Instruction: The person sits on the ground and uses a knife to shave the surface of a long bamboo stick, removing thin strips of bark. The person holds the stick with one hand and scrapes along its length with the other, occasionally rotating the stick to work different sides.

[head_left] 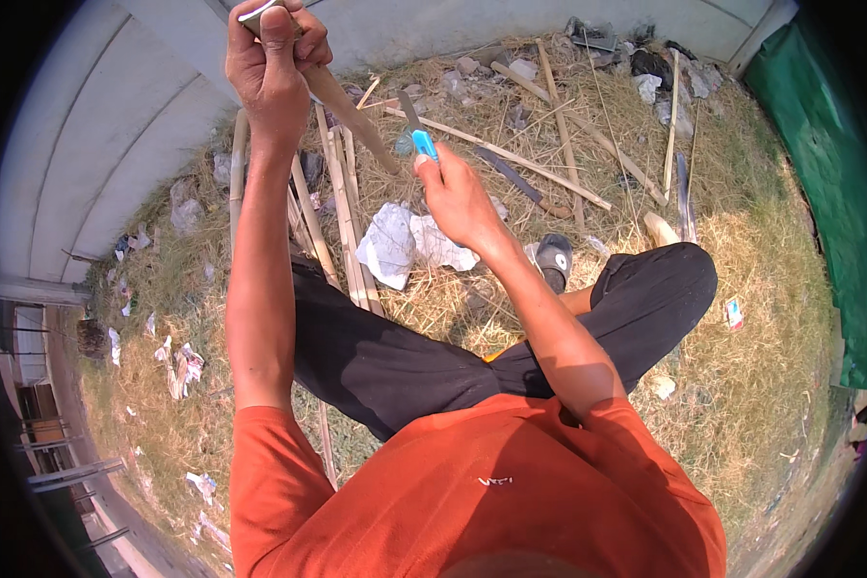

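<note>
My left hand (277, 60) is raised at the upper left, fingers wrapped around a length of split bamboo (342, 104). The bamboo slants down to the right, its lower end above the grass beside my right hand. In my right hand (456, 197) is a knife (422, 142) with a light blue handle, its narrow grey blade pointing up and slightly left. A small gap shows between the blade and the bamboo. Beyond my right hand, a machete (512, 175) with a dark blade and wooden handle lies on the dry grass.
Bamboo poles and strips (345, 207) lie between my legs and beyond. Two pale stones (388, 245) sit near my left knee. A concrete wall (405, 43) stands ahead with rubbish along its foot. A green sheet (809, 183) hangs at the right. A dark sandal (555, 254) shows on my foot.
</note>
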{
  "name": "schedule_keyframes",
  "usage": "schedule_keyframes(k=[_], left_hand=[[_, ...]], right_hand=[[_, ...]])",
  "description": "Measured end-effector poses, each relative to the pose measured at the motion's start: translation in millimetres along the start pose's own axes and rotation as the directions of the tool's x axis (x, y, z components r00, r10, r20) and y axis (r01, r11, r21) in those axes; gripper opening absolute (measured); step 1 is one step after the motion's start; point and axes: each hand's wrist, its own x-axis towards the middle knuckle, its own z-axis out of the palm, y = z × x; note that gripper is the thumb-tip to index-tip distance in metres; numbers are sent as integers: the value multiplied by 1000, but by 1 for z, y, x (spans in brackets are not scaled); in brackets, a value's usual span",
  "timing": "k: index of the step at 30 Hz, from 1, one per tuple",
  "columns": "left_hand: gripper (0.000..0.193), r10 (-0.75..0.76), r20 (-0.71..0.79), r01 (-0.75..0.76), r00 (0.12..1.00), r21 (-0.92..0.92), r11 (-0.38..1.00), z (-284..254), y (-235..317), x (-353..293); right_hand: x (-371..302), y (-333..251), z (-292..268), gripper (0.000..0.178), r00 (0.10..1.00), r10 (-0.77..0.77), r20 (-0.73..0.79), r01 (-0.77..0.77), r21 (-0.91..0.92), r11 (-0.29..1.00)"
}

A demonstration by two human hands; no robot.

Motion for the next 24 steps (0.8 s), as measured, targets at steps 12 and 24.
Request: schedule_keyframes(k=[12,24], left_hand=[[34,58,-87,-59,995,-8,998,5,10,-17],[34,3,-87,-9,996,-67,998,-8,7,-10]], right_hand=[[38,-10,60,17,978,-154,-141,84,-407,909],[99,90,72,31,986,-97,134,145,-424,894]])
